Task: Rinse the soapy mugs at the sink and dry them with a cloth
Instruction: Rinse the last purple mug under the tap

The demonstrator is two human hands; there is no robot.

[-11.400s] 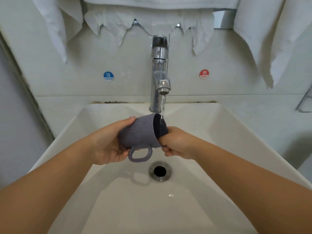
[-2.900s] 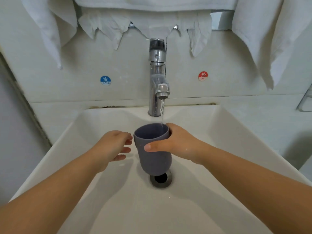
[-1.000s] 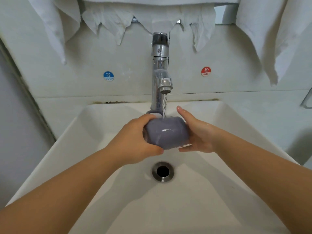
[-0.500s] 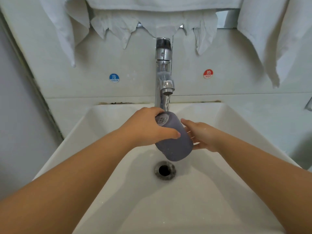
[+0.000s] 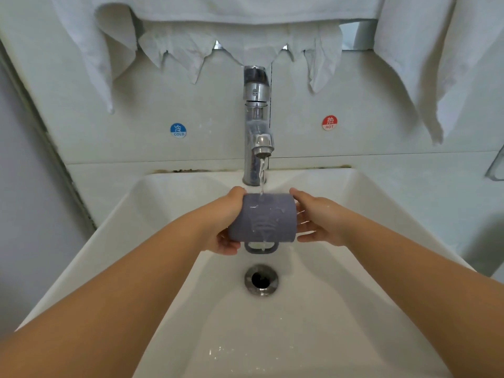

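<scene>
Fingers (image 5: 298, 196) bracketing mug (image 5: 263, 218), drain (image 5: 261, 279) below

mug (image 5: 263, 218): grey-purple, wet, on its side, handle down
place: between left hand (image 5: 222, 222) and right hand (image 5: 319, 221), both touching it

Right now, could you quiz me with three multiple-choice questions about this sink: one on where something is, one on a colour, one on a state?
1. Where is the mug?
A. on the counter
B. under the tap's stream
C. hanging on the wall

2. What colour is the COLD sticker?
A. blue
B. green
C. yellow

3. How is the tap?
A. off
B. running
C. covered by a cloth

Answers:
B, the left hand and right hand hold it there.
A, blue round label.
B, water falls onto the mug.
</scene>
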